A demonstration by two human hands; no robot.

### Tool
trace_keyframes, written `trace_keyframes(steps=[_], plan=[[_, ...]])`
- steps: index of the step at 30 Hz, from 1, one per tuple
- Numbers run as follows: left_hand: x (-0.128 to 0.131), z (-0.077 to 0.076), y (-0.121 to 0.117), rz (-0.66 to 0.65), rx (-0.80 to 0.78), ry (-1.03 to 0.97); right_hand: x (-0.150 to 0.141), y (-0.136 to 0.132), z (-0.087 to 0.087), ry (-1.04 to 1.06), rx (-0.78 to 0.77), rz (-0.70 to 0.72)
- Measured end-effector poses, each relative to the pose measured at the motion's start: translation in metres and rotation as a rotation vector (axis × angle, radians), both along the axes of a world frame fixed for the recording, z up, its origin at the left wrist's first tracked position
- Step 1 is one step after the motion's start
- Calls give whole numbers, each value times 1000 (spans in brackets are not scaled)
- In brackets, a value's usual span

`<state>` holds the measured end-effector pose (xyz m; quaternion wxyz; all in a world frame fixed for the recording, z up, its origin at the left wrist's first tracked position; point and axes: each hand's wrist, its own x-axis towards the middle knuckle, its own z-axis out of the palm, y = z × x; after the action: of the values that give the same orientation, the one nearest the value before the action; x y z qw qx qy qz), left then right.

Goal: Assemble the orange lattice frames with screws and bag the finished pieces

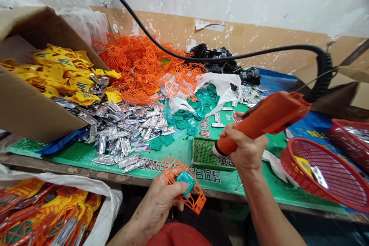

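My left hand (163,196) holds an orange plastic lattice frame (199,202) in front of the table edge. A teal plastic piece (184,180) lies on that frame, with my thumb pressed on it. In my right hand (245,150) is an orange electric screwdriver (265,117), fingers wrapped round its body. Its pale nose points down and left over a green tray (213,167) with a perforated grid. Small screws (226,160) lie loose at the tray's right end. Whether a screw sits on the bit cannot be made out.
Shiny metallic plates (127,127) lie heaped left of centre, beside teal pieces (181,123). Behind are piles of orange frames (135,65) and black parts (213,52). A carton (34,111) holds yellow parts. A red basket (325,153) stands right; a black cable (178,55) arches overhead.
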<state>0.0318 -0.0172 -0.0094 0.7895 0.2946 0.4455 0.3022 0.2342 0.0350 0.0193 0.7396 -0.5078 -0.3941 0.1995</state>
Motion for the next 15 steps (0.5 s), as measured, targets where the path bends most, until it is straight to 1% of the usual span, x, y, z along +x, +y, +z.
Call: trace_keyframes(steps=[4,8,11,15], plan=[[1,2,1,3,7,-13,-1,0,-2,46,-14,15],[1,2,1,0,8,-30,-3,-1,4,133,4,37],[1,-2,1,10,7,-40,-4,-2,14,208,17,50],[1,-6,0,35,0,-48,-7,-10,35,266,49,85]])
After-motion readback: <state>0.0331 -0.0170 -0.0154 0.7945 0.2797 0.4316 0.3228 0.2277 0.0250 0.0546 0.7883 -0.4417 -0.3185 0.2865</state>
